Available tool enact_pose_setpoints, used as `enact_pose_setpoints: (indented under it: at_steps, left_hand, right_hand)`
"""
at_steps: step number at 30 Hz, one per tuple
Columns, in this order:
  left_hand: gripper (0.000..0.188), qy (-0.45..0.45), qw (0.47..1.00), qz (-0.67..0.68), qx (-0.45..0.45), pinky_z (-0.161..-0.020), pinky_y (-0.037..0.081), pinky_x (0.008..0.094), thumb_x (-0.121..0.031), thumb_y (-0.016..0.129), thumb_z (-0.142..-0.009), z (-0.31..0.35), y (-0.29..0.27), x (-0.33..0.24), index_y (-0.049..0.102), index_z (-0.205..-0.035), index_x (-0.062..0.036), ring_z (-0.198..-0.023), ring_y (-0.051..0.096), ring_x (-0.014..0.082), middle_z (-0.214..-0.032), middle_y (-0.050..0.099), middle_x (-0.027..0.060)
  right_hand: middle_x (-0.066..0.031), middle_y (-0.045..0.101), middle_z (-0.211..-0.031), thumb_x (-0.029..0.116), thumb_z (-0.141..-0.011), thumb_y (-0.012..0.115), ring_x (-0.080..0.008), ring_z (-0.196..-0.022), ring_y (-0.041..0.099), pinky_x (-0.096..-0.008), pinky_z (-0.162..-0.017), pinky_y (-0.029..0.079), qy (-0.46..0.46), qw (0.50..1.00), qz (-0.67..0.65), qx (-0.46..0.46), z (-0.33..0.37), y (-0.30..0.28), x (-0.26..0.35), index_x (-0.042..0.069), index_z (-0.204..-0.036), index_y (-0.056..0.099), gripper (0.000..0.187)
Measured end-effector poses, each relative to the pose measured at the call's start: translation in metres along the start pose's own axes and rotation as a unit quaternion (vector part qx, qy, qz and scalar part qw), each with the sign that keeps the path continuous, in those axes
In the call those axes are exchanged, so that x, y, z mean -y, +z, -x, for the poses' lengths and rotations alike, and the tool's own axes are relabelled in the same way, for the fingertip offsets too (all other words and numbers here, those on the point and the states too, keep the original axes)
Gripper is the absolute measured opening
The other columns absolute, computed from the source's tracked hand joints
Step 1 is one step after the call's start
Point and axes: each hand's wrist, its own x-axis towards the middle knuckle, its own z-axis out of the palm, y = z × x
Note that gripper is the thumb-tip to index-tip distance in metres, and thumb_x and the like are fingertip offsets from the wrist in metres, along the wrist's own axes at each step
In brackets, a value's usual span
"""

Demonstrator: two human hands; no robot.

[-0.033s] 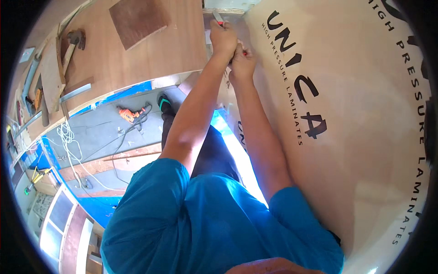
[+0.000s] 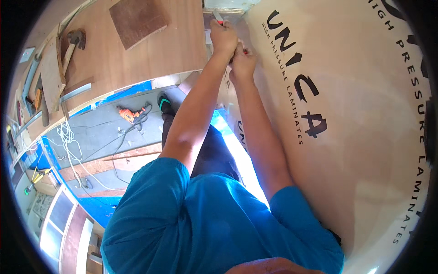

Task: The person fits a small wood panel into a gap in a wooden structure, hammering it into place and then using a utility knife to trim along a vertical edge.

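Observation:
Both my arms reach forward to the far middle of the view. My left hand (image 2: 223, 40) is closed around a red-handled tool with a flat grey blade (image 2: 217, 17), which points away from me. Just behind it and to the right, my right hand (image 2: 243, 64) is closed too, with a small bit of red (image 2: 245, 52) showing among its fingers; the rest of that thing is hidden. A big pale laminate sheet (image 2: 365, 137) with black lettering rises along my right side, next to my right hand and forearm.
To the left, a wooden worktop (image 2: 182, 41) carries a brown square board (image 2: 137, 23), a claw hammer (image 2: 73, 45) and a metal strip (image 2: 75, 92). On the grey floor lie an orange power tool (image 2: 129, 114) with a black cord and a tangled white cable (image 2: 67, 137), near my foot.

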Motion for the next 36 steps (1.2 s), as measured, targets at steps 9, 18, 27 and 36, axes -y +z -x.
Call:
enact_pose_setpoints:
  at_steps: [9, 18, 27, 36]
  left_hand:
    - [0.019, 0.058, 0.997, -0.038, -0.046, -0.053, 0.055, 0.0409, -0.016, 0.053, -0.098, -0.003, 0.011, 0.009, 0.047, -0.100, 0.0022, -0.060, 0.067, 0.0273, -0.078, 0.062, 0.0180]
    - [0.025, -0.016, 1.000, -0.022, -0.006, -0.084, 0.051, 0.0532, -0.020, 0.053, -0.098, 0.000, 0.003, -0.003, 0.047, -0.104, 0.0037, -0.090, 0.067, 0.0481, -0.092, 0.067, 0.0298]
    - [0.026, 0.007, 1.000, -0.021, -0.015, -0.083, 0.051, 0.0529, -0.020, 0.053, -0.098, 0.004, 0.005, -0.003, 0.046, -0.105, 0.0034, -0.088, 0.067, 0.0481, -0.090, 0.066, 0.0296]
    - [0.026, 0.017, 0.998, -0.048, -0.020, -0.084, 0.050, 0.0544, -0.019, 0.053, -0.097, 0.002, 0.006, -0.007, 0.046, -0.105, 0.0044, -0.090, 0.067, 0.0501, -0.090, 0.066, 0.0320]
  right_hand:
    - [-0.0051, 0.065, -0.080, 0.021, -0.104, 0.064, -0.0129, -0.061, 0.062, -0.0285, -0.049, 0.049, -0.013, 0.998, -0.060, -0.006, -0.010, -0.003, -0.002, 0.006, -0.095, 0.053, 0.021]
    - [-0.0042, 0.064, -0.078, 0.018, -0.099, 0.069, -0.0125, -0.065, 0.062, -0.0305, -0.052, 0.050, -0.023, 0.998, -0.051, -0.005, -0.010, -0.003, -0.005, 0.004, -0.089, 0.061, 0.019]
    - [-0.0057, 0.065, -0.082, 0.021, -0.100, 0.070, -0.0128, -0.067, 0.064, -0.0288, -0.054, 0.052, -0.012, 0.994, -0.106, 0.010, -0.010, -0.004, -0.008, 0.003, -0.095, 0.056, 0.023]
    - [-0.0046, 0.064, -0.076, 0.020, -0.100, 0.069, -0.0124, -0.058, 0.060, -0.0289, -0.047, 0.047, -0.010, 0.994, -0.107, -0.006, -0.013, 0.003, -0.001, 0.004, -0.095, 0.057, 0.021]
